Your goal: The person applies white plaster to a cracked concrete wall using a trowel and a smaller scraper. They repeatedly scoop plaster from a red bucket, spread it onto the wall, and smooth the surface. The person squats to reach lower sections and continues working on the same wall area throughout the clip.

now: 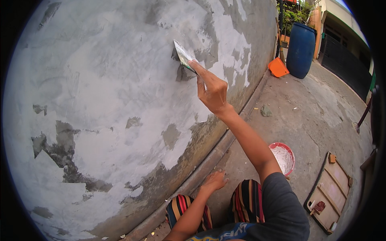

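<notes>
My right hand reaches up to the grey wall and is closed around a putty knife. The wide metal blade is tilted, close against the wall, beside a dark bare patch. White filler covers much of the wall in uneven smears, with darker concrete showing between them. My left hand is low, above the ground by the foot of the wall, between my knees. Its fingers are loosely stretched out with nothing in them.
A red-rimmed bucket of white paste stands right of my right arm. Farther right lies a framed wooden panel with small things on it. A blue barrel and an orange dustpan stand far off; a stone lies nearer.
</notes>
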Tool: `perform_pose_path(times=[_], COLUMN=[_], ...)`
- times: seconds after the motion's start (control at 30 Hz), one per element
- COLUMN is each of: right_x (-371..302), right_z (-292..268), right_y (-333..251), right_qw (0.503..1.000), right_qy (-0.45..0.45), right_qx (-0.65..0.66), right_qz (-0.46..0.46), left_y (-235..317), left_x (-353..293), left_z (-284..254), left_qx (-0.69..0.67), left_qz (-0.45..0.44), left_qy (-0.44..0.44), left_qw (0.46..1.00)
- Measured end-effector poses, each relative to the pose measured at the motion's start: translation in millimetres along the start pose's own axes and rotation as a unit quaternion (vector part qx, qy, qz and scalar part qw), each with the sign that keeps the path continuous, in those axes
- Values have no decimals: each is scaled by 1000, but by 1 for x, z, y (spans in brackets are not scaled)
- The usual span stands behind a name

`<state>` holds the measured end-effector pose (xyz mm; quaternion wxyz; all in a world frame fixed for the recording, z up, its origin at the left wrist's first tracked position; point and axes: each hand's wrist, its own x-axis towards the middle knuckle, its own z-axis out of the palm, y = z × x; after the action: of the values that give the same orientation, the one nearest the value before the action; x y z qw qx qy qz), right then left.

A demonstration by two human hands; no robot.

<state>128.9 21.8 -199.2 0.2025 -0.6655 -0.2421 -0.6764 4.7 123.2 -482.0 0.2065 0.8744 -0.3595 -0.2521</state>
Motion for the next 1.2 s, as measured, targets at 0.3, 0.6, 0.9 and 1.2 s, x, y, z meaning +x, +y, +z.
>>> perform_pose_path(times=[0.3,0.6,0.9,1.2], right_x=[14,-16,-17,-39], right_z=[-13,-6,48,-2], right_y=[16,-16,-41,-62], right_qw=[993,1000,995,993], right_qy=[85,-5,40,-43], right_qx=[-18,18,13,96], right_qz=[75,3,90,52], left_y=[6,-5,1,1], left_x=[-1,-1,-2,-2], left_z=[-4,0,-6,-6], left_qx=[5,14,-12,4], left_qz=[6,-1,-3,-17], left_qy=[-8,11,-17,-5], left_qw=[1000,1000,1000,1000])
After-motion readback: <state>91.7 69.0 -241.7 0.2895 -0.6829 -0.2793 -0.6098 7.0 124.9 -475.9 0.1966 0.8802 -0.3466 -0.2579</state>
